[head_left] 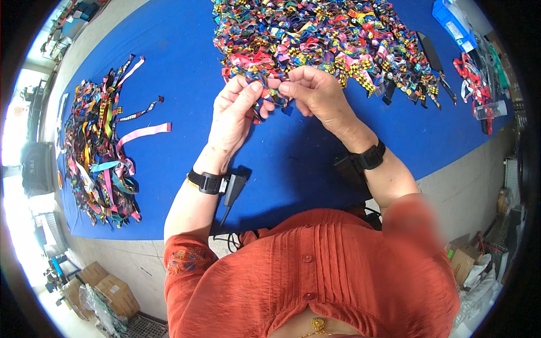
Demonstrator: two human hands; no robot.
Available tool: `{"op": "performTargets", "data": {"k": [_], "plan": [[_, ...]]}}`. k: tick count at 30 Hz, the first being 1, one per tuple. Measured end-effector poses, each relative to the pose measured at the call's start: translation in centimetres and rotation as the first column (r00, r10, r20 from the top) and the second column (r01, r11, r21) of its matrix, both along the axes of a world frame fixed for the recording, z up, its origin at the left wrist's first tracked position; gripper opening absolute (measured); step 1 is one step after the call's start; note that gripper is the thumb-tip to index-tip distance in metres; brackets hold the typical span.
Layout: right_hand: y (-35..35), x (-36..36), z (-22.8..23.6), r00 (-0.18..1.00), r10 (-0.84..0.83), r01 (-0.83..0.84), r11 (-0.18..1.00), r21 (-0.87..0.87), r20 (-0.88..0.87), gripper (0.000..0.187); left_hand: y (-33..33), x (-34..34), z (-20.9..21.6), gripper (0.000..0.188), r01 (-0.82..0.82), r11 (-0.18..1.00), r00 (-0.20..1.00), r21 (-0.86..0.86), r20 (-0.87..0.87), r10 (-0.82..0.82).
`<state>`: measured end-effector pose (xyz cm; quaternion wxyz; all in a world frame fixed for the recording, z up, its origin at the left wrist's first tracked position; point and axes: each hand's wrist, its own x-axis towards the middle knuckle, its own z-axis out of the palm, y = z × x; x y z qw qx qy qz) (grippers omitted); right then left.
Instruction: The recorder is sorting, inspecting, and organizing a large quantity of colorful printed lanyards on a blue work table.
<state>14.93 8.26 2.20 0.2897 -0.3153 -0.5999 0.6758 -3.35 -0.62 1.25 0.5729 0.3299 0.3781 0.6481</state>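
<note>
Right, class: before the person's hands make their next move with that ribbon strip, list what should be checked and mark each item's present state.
1. Both hands on the ribbon strip: ok; left hand and right hand pinch it.
2. Strip free of the big ribbon heap: cannot tell, they overlap.
3. Sorted pile apart from heap: ok.
4. Bare blue cloth below hands: ok.
5. Strip's pattern readable: cannot tell.

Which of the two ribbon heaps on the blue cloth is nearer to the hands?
The big tangled heap beyond the fingertips; the other heap lies far left.
</note>
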Motion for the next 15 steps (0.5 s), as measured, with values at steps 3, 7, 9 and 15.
{"op": "performTargets", "data": {"k": [3,7,9,15], "plan": [[-0.14,0.04,0.55,0.999,-0.045,0.045,0.998,-0.034,-0.001,0.018,-0.07,0.05,0.68,0.013,-0.022,0.999,0.997,0.045,0.072,0.019],[0.06,0.13,0.24,0.995,-0.072,0.068,0.996,-0.057,-0.069,0.018,-0.06,-0.20,0.25,0.015,0.032,0.997,0.997,0.070,0.067,-0.037],[0.04,0.04,0.15,0.994,-0.075,0.073,0.997,-0.034,-0.074,0.017,-0.09,-0.23,0.16,0.016,0.057,0.995,0.995,0.077,0.074,-0.063],[0.08,0.16,0.16,0.995,-0.046,0.041,0.998,-0.056,-0.092,0.017,-0.25,-0.30,0.54,0.016,0.141,0.986,0.984,0.087,0.097,-0.149]]}}
